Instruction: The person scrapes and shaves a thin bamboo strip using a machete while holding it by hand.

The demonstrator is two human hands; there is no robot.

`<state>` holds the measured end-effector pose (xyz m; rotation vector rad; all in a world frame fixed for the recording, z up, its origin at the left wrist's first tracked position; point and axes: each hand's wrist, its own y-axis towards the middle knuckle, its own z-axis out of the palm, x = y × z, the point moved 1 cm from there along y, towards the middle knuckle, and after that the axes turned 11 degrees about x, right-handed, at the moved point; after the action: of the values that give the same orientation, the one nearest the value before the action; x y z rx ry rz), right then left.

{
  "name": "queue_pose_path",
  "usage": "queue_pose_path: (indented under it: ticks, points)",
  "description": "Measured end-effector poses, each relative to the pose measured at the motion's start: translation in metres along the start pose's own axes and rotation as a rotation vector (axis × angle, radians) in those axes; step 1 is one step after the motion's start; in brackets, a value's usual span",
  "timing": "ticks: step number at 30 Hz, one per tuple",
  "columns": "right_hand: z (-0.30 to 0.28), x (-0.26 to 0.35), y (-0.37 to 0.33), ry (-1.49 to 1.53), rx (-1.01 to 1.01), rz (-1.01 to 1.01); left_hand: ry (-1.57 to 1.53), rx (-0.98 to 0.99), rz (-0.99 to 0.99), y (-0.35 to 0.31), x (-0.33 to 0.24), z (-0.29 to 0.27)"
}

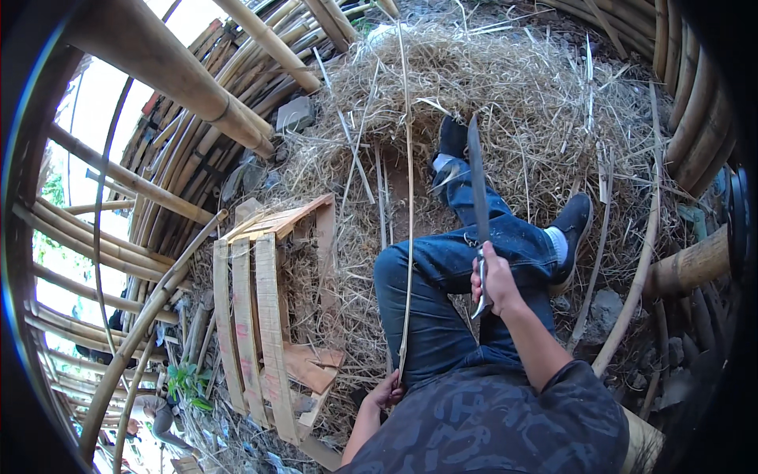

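My right hand (pixel 497 283) is closed round the handle of a machete (pixel 478 178), held over my thighs with its long dark blade pointing away from me. Beside my left hip, my left hand (pixel 385 390) grips the near end of a long, thin bamboo strip (pixel 409 197). The strip runs straight away from me across my left thigh and over the straw, apart from the blade. My legs in blue jeans (pixel 422 296) are bent, and dark shoes (pixel 575 229) rest on the straw.
A broken wooden crate (pixel 272 332) lies at my left. Heaped straw and shavings (pixel 505 87) cover the ground ahead. Bamboo poles (pixel 174 71) lean at the left, and more poles (pixel 703 126) are stacked at the right. Another person (pixel 162 419) is at the far lower left.
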<state>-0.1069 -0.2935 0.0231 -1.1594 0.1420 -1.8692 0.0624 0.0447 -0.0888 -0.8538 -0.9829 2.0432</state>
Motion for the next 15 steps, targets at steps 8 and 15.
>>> queue_pose_path:
  ticks: [8, 15]
  points:
    - [0.006, 0.013, -0.014, -0.334, 0.17, -0.366, -0.02, 0.071, -0.037, -0.004, -0.004, 0.001]
    - [-0.008, 0.043, 0.041, -0.984, 0.002, -0.582, -0.059, 0.016, 0.0, 0.002, -0.003, 0.003]
